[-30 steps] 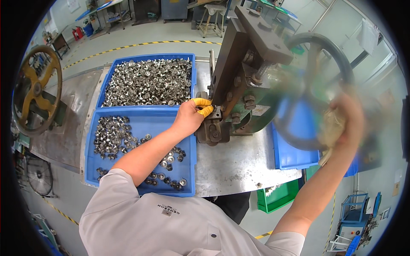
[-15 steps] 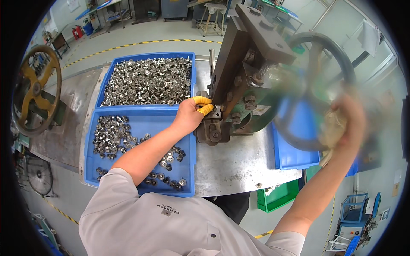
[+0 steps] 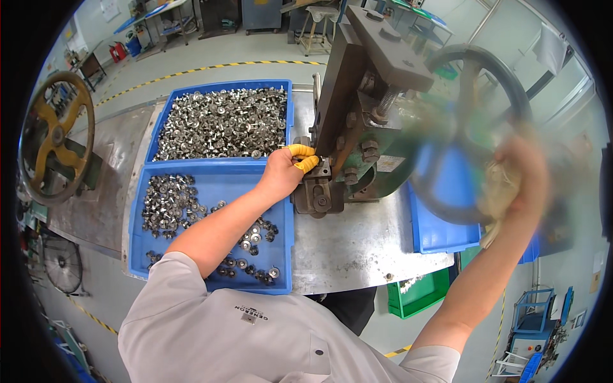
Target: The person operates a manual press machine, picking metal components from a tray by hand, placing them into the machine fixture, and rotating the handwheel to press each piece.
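My left hand [image 3: 279, 177], with yellow covers on its thumb and finger, pinches at the small fixture [image 3: 321, 191] under the press ram. Whatever lies between the fingertips is hidden. The hand press [image 3: 367, 127] is dark metal with a green body and stands right of that hand. My right hand [image 3: 525, 167] is closed at the rim of the press's handwheel [image 3: 520, 83] and blurred. A pale cloth [image 3: 496, 191] sits between that palm and the rim.
A blue tray [image 3: 292, 118] heaped with small metal parts lies at the far left. Nearer is another blue tray [image 3: 292, 242] with black-and-silver parts. Right of the press stands a blue bin [image 3: 440, 239], above a green bin [image 3: 421, 300]. Another handwheel [image 3: 57, 134] rises at far left.
The press's upper block has shifted slightly left and up in view. My left hand stays at the fixture, and my right hand stays on the handwheel.
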`<move>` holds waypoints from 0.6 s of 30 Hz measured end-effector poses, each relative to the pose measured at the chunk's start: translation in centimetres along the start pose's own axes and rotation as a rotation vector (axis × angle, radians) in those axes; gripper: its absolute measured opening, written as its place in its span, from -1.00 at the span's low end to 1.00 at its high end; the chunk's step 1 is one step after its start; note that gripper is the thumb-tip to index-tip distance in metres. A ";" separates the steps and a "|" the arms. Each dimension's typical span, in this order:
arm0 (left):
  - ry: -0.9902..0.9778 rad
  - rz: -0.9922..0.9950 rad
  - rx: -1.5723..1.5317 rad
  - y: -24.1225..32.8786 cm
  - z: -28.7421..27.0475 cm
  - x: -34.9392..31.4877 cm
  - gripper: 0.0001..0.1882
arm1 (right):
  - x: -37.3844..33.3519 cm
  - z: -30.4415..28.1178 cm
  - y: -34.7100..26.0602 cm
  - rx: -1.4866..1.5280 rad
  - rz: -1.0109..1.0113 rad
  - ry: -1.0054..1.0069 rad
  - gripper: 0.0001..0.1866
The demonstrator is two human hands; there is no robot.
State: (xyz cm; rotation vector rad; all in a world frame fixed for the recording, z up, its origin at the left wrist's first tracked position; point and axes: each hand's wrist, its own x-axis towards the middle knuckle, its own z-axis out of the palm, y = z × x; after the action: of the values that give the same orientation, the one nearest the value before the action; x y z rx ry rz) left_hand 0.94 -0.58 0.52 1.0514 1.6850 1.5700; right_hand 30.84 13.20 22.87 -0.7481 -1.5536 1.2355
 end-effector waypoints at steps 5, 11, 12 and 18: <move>0.011 0.049 -0.014 -0.2 0.5 0.2 -0.92 | -0.7 0.0 -0.4 0.004 -0.010 0.007 -0.45; -0.011 -0.011 -0.020 -0.2 0.0 0.2 -0.85 | -2.4 -0.8 3.6 0.066 -0.090 0.110 -0.46; -0.014 -0.008 -0.024 -0.2 -0.1 0.2 -0.85 | -3.3 -1.1 5.3 0.084 -0.156 0.147 -0.46; -0.011 0.017 -0.010 -0.2 0.3 0.5 -0.85 | -6.3 -1.8 15.0 0.162 -0.395 0.208 -0.56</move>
State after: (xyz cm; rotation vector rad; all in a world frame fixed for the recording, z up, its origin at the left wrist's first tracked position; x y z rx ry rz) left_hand 0.91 -0.06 0.37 1.0702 1.6636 1.5791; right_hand 33.10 12.62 6.68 -0.4232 -1.3337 0.9442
